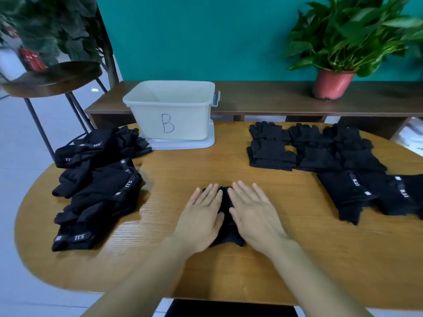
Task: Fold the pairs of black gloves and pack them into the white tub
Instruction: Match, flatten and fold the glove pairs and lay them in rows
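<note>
Head view: left hand (201,216) and right hand (254,211) press flat, fingers straight, on the glove pair (226,216), long axis near-to-far, white tub (171,110) beyond, far-left.

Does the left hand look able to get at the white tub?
Probably yes: the left hand lies flat on a black glove, and only bare tabletop separates it from the open white tub ahead.

One tub (170,110) and one lid (183,144). Two hands: left hand (199,217), right hand (254,212). One glove bundle (229,236). At right, three back stacks (313,152) and two front stacks (352,193). The left heap (96,186) cannot be counted. Two plants (350,30), one pot (332,84), one stool (52,76), one table (297,259).
</note>
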A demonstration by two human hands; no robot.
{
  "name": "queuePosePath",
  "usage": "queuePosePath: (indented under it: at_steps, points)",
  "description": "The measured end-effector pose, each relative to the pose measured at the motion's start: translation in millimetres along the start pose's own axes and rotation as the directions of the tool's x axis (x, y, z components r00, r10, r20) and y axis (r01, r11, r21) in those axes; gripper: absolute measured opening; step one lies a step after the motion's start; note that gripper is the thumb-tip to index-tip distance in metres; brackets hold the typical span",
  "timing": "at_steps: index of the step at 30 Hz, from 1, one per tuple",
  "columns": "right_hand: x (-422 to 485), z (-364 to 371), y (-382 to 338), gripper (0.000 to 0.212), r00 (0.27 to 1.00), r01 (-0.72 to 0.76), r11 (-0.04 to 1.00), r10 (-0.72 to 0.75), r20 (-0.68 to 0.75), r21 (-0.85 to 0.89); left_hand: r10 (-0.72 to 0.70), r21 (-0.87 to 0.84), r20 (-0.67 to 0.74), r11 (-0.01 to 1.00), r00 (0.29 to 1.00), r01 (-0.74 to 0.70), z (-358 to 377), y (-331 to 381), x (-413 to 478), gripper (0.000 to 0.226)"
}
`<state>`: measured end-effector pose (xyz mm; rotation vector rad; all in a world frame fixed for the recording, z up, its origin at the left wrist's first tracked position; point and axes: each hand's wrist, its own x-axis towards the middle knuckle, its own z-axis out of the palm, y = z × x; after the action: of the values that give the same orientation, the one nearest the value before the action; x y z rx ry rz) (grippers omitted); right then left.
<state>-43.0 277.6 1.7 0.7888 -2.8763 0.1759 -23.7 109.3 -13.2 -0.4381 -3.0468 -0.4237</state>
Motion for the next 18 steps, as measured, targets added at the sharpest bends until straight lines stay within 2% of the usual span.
queuePosePath:
  at_steps: [2,4,7,13,18]
  points:
    - [0.8,10.2,-0.2,0.078,0.982,0.025,1.000,-0.027,0.186,0.013,-0.044,0.118,0.071,0.992,0.997,0.035,10.6,0.1,-1.9,0.074]
    - [-1.5,17.9,4.7,0.072,0.964,-0.001,0.999,-0.012,0.267,0.050,-0.073,0.175,0.082,0.983,0.994,0.057,16.7,-4.7,-3.1,0.089]
    - [-3.8,24.2,9.5,0.066,0.962,-0.014,0.999,0.002,0.272,0.042,-0.086,0.198,0.072,0.978,0.994,0.070,18.1,-11.6,-4.6,0.103]
    - [-5.7,29.4,5.9,0.087,0.957,-0.120,0.993,0.120,0.264,-0.013,-0.119,0.245,0.071,0.965,0.990,0.099,17.7,-15.6,-0.9,0.112]
    - [-6.8,5.4,5.3,0.072,0.964,-0.184,0.976,0.156,0.217,0.118,-0.197,0.210,0.002,0.959,0.980,0.192,8.7,-27.9,-10.0,0.100]
